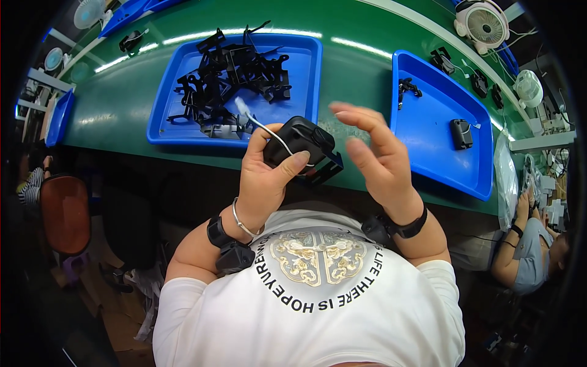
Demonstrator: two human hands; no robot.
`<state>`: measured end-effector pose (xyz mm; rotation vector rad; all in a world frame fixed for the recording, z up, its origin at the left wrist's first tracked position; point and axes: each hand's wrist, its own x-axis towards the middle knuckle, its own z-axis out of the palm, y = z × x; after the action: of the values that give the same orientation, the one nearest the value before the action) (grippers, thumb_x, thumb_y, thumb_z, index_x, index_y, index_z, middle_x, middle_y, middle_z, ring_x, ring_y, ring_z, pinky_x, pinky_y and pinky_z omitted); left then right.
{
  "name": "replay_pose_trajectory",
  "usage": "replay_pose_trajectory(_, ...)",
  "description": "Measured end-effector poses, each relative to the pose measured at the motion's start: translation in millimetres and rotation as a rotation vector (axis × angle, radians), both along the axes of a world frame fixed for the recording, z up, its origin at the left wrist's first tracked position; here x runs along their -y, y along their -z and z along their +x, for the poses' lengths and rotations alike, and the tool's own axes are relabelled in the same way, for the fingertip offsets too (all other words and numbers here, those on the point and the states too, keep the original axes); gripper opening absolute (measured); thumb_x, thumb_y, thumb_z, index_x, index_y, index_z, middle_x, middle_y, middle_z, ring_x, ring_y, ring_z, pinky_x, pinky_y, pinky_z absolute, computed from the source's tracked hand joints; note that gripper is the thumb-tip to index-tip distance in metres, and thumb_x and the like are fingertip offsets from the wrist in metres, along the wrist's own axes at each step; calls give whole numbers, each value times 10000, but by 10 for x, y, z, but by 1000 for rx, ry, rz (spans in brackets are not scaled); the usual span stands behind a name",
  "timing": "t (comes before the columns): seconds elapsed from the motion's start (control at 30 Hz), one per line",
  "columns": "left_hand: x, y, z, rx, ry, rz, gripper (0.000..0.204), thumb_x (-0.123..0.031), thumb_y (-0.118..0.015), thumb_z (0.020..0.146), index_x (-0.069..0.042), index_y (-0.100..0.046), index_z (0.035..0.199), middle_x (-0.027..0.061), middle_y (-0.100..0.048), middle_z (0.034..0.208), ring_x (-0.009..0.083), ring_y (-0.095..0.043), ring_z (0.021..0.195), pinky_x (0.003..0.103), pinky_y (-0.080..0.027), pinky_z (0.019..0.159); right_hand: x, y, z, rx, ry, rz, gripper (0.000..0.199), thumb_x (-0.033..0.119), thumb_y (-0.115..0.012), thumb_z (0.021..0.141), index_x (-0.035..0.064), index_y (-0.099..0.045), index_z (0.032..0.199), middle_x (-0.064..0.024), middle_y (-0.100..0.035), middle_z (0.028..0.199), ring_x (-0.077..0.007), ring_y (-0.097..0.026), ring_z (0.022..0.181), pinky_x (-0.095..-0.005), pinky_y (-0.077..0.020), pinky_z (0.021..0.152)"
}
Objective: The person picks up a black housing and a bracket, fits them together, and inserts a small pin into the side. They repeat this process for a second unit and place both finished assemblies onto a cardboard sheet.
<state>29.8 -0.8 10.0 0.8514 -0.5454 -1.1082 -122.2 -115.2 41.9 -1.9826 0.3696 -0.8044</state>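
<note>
My left hand [267, 166] is closed round a black plastic housing [304, 139], thumb on its near face. A white cable [266, 129] runs from the housing across my fingers, its white connector [243, 107] sticking up at the end. Below the housing's right side juts a black bracket-like part [325, 171]; whether it is fastened there I cannot tell. To the right of the housing, apart from it, my right hand [377, 153] has thumb and fingers spread with nothing between them. Its fingertips are slightly blurred.
Beyond my left hand, a blue tray [160, 116] holds a heap of black plastic brackets [232, 70]. Another blue tray [437, 137] at the right contains small black parts [408, 90] and a black housing [460, 134]. Fans stand along the green table [354, 67]; a person [531, 251] sits far right.
</note>
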Motion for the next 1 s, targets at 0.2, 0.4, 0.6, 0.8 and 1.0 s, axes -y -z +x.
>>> replay_pose_trajectory(0.2, -31, -7, -20, 43, 81, 87, 402, -44, -655, 801, -61, -409, 1118, 74, -584, 967, 111, -592, 846, 241, -510, 715, -64, 38, 41, -77, -84, 243, 329, 102, -520, 888, -15, -500, 1195, -118, -544, 1137, -167, -532, 1006, -267, -407, 881)
replay_pose_trajectory(0.4, -66, 85, -62, 489, 74, 9, 397, -83, -670, 795, -50, -413, 1095, 58, -572, 922, 86, -572, 805, 220, -486, 706, -180, 117, 30, -151, 54, 408, 327, 132, -507, 901, -27, -493, 1186, -93, -559, 1017, -161, -538, 950, -256, -420, 845)
replay_pose_trajectory(0.6, -42, 14, -21, 378, 119, 40, 395, -93, -678, 789, -32, -414, 1076, 60, -570, 921, 82, -564, 783, 216, -480, 703, -112, 117, -38, -61, -76, 211, 306, 147, -489, 910, -29, -501, 1160, -96, -561, 1026, -160, -539, 930, -267, -428, 820)
replay_pose_trajectory(0.8, -33, 10, -34, 454, 87, 44, 408, -96, -683, 783, -23, -417, 1083, 64, -568, 920, 84, -557, 803, 218, -475, 707, -147, 189, -81, -34, -35, 285, 271, 134, -477, 909, -33, -508, 1119, -117, -559, 1018, -199, -550, 924, -279, -431, 812)
replay_pose_trajectory(1.0, -69, 63, 18, 708, 112, 32, 419, -99, -693, 772, -24, -426, 1086, 73, -562, 953, 103, -554, 844, 237, -475, 737, -150, 165, -96, -146, -38, 187, 339, 151, -501, 902, -31, -481, 1188, -123, -551, 1051, -200, -546, 940, -288, -431, 828)
